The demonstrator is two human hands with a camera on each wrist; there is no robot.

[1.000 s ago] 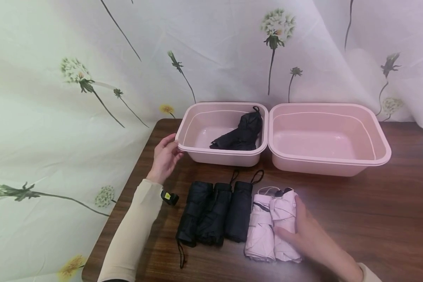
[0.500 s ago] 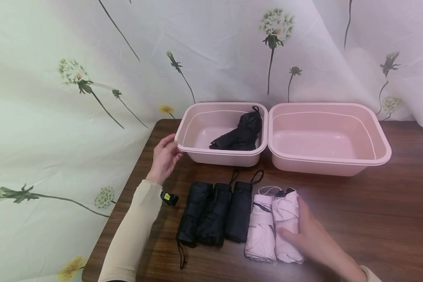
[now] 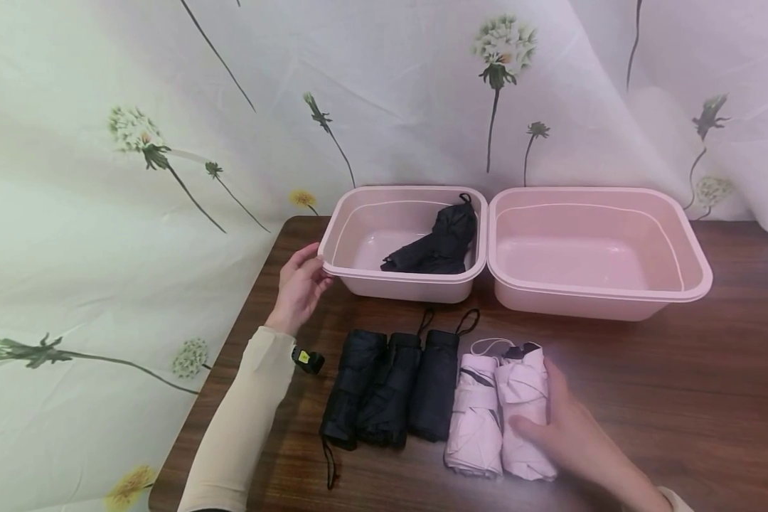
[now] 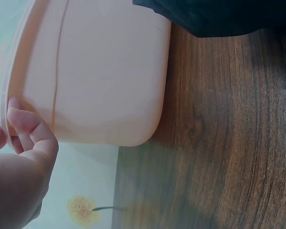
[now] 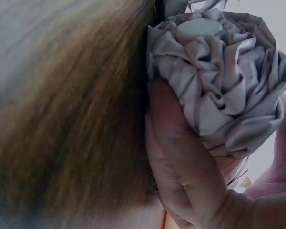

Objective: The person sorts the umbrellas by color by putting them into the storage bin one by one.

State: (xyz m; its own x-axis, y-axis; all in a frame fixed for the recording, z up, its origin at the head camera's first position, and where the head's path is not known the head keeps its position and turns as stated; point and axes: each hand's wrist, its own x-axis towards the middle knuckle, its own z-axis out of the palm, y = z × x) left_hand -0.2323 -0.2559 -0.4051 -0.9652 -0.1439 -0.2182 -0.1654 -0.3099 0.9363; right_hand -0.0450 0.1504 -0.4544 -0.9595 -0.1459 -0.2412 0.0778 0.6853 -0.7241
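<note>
In the head view my left hand (image 3: 297,291) pinches the rim of the left pink plastic tub (image 3: 397,275) at its front left corner; the left wrist view shows the fingers (image 4: 31,125) curled at that rim. A folded black umbrella (image 3: 438,242) lies inside this tub. My right hand (image 3: 572,434) grips the rightmost folded pale pink umbrella (image 3: 523,412), thumb on top, on the table. Its bunched end (image 5: 219,90) fills the right wrist view. Just left of it lies another pale pink umbrella (image 3: 473,427).
Three folded black umbrellas, the leftmost one (image 3: 352,387) with its strap toward the front edge, lie left of the pale ones. A second pink tub (image 3: 598,293) stands at the back right. Behind the brown table (image 3: 697,398) hangs a dandelion-print cloth (image 3: 397,85).
My right hand has shifted slightly right along with the rightmost pale pink umbrella, moving it a little apart from its neighbour. The left hand has stayed at the tub rim.
</note>
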